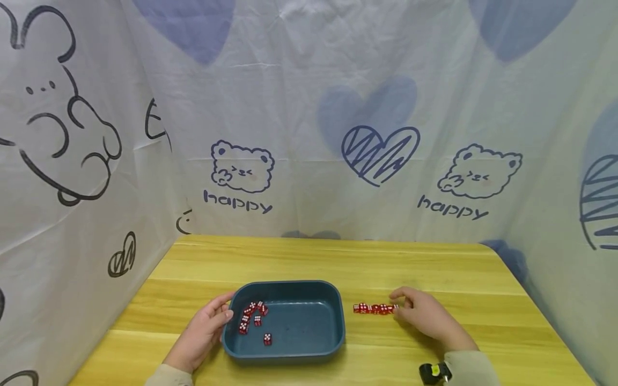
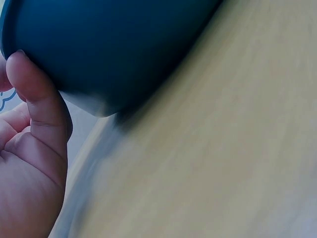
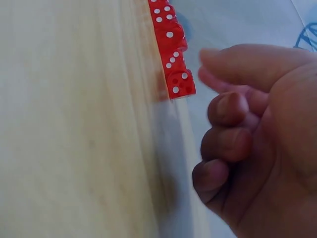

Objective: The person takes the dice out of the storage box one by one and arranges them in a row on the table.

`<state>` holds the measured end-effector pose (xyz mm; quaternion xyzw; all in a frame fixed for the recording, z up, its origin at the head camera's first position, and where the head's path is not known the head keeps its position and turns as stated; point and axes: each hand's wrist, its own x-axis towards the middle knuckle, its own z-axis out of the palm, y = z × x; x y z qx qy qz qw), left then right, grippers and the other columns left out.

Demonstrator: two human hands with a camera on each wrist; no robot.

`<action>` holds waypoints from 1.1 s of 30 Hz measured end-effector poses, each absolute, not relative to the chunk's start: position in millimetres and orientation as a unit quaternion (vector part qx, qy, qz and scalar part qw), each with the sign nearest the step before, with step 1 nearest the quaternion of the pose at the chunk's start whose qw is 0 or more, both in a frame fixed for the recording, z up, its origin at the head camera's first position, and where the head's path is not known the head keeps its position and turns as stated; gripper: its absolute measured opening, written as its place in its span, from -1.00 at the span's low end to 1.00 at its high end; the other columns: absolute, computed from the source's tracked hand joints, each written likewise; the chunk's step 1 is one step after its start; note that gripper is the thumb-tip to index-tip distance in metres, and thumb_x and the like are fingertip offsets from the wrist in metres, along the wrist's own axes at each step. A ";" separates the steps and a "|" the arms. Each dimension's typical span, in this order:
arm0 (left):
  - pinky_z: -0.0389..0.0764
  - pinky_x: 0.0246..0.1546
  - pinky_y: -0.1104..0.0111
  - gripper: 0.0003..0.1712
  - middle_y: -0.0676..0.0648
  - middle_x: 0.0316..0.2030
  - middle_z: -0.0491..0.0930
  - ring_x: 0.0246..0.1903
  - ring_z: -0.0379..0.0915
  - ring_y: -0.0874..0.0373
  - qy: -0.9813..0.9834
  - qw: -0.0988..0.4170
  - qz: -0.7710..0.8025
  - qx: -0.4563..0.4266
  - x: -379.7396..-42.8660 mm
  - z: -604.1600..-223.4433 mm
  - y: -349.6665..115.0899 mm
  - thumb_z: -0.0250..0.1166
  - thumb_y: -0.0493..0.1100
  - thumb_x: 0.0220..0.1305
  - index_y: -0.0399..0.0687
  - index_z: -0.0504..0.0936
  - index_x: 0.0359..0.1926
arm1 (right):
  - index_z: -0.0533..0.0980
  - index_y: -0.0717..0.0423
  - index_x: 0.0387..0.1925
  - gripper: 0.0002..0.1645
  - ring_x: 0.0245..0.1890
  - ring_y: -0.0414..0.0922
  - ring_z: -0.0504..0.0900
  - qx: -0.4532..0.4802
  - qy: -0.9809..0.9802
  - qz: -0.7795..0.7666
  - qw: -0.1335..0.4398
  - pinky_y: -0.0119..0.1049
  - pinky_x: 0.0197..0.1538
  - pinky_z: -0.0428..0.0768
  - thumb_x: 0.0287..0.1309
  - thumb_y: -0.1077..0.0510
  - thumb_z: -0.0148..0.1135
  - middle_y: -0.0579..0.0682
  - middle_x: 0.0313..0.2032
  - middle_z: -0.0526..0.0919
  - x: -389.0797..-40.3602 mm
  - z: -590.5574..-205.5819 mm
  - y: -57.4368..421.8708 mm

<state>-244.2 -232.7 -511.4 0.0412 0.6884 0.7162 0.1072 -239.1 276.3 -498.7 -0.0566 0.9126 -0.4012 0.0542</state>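
A dark teal rectangular bin stands on the table with several red dice loose inside, toward its left end. My left hand holds the bin by its left side, thumb at the rim; in the left wrist view the left hand presses against the bin's wall. To the right of the bin, more red dice with white dots form a straight row. At the row's right end is my right hand. The right wrist view shows a small gap between its fingertips and the end die.
The yellow wood-grain table is bounded at the back and sides by white cloth printed with hearts and bears. A black device is strapped at the right wrist.
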 end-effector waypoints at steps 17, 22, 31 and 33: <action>0.47 -0.50 0.46 -0.36 -0.18 -0.13 0.42 -0.43 0.39 0.19 0.687 0.107 0.717 0.046 -244.0 -511.6 -233.4 0.14 -0.27 0.47 -0.27 0.21 0.49 | 0.62 -0.11 0.05 -0.70 -0.63 -0.24 0.36 -0.162 0.925 -0.342 0.008 -0.34 -0.51 0.39 0.31 0.02 0.34 -0.18 -0.58 0.45 -225.5 -458.8 217.1; 0.47 -0.50 0.46 -0.35 -0.18 -0.13 0.42 -0.42 0.39 0.19 0.686 0.109 0.718 0.048 -243.3 -511.1 -233.7 0.14 -0.27 0.47 -0.28 0.19 0.49 | 0.62 -0.21 0.02 -0.71 -0.63 -0.28 0.36 -0.184 0.924 -0.336 0.004 -0.36 -0.50 0.40 0.31 -0.11 0.33 -0.23 -0.60 0.44 -221.3 -451.6 202.8; 0.47 -0.51 0.47 -0.36 -0.21 -0.12 0.41 -0.42 0.39 0.19 0.685 0.103 0.720 0.049 -243.4 -511.5 -233.9 0.14 -0.29 0.46 -0.28 0.21 0.48 | 0.63 -0.10 0.06 -0.71 -0.62 -0.29 0.35 -0.231 0.916 -0.329 0.003 -0.35 -0.47 0.42 0.32 0.06 0.31 -0.23 -0.60 0.43 -219.5 -442.9 176.7; 0.47 -0.51 0.47 -0.36 -0.20 -0.12 0.42 -0.42 0.40 0.19 0.684 0.104 0.720 0.052 -243.5 -511.2 -233.9 0.14 -0.28 0.46 -0.28 0.21 0.48 | 0.63 -0.13 0.05 -0.72 -0.63 -0.29 0.34 -0.239 0.914 -0.327 0.009 -0.36 -0.48 0.41 0.33 0.06 0.31 -0.23 -0.61 0.42 -219.9 -442.8 171.4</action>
